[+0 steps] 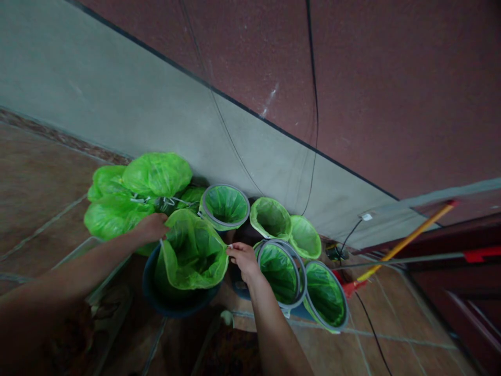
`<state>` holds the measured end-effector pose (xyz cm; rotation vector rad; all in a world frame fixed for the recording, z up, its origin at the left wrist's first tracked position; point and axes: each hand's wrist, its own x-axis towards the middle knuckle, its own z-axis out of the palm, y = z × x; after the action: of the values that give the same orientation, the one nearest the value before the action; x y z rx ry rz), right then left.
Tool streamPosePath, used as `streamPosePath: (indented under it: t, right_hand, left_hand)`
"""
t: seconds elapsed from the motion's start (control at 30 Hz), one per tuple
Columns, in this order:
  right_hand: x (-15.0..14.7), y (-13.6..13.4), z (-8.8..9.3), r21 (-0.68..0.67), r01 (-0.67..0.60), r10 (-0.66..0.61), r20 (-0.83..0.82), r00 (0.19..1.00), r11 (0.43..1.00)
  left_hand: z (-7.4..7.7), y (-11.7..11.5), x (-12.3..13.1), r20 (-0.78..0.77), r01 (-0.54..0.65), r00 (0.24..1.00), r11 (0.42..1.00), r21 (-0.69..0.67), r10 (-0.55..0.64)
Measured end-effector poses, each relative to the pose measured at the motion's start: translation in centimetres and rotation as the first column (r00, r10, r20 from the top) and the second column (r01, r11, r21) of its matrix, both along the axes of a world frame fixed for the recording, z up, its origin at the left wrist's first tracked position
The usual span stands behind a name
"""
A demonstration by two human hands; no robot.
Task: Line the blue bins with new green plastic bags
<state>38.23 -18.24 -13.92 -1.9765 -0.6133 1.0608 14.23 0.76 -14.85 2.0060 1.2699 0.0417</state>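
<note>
A green plastic bag (pixel 191 250) sits open-mouthed in a dark blue bin (pixel 172 303) on the tiled floor. My left hand (pixel 152 227) grips the bag's left edge, fingers closed on the thin plastic. My right hand (pixel 243 259) pinches the bag's right edge, pulling the mouth wide. Both arms reach in from the bottom of the view. The bag's lower part hangs inside the bin.
Several green-lined bins with grey rims (pixel 225 206) stand along the wall to the right. Tied full green bags (pixel 129 193) are piled at the left. A yellow-handled tool (pixel 407 239) leans at the right, cables run down the wall (pixel 274 156), and a dark door (pixel 469 292) is at the far right.
</note>
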Motion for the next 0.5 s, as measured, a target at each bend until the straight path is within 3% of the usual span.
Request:
streamPosePath:
  t: [0.1, 0.23, 0.3, 0.37, 0.43, 0.5]
  right_hand:
    - [-0.4, 0.1, 1.3, 0.132, 0.102, -0.070, -0.224, 0.972, 0.986]
    - [-0.6, 0.3, 4.2, 0.417, 0.161, -0.036, -0.291, 0.956, 0.895]
    - [-0.6, 0.3, 5.6, 0.547, 0.141, 0.035, -0.299, 0.954, 0.825]
    - [-0.7, 0.4, 6.6, 0.603, 0.142, 0.087, -0.334, 0.939, 0.785]
    - [-0.9, 0.6, 6.9, 0.600, 0.178, 0.103, -0.403, 0.909, 0.780]
    - [-1.2, 0.8, 6.6, 0.573, 0.207, 0.102, -0.460, 0.882, 0.793]
  left_hand:
    - [0.9, -0.3, 0.8, 0.023, -0.019, 1.000, 0.998, -0.059, 0.021]
    - [3.6, -1.1, 2.0, 0.260, -0.005, 0.964, 0.982, -0.187, 0.054]
    - [5.8, -1.5, 2.3, 0.440, 0.017, 0.893, 0.971, -0.240, 0.093]
    - [8.2, -1.8, 2.2, 0.612, -0.013, 0.771, 0.964, -0.264, 0.178]
    - [10.2, -1.9, 2.0, 0.705, -0.066, 0.658, 0.953, -0.296, 0.264]
    - [11.1, -2.0, 1.9, 0.749, -0.107, 0.590, 0.949, -0.298, 0.302]
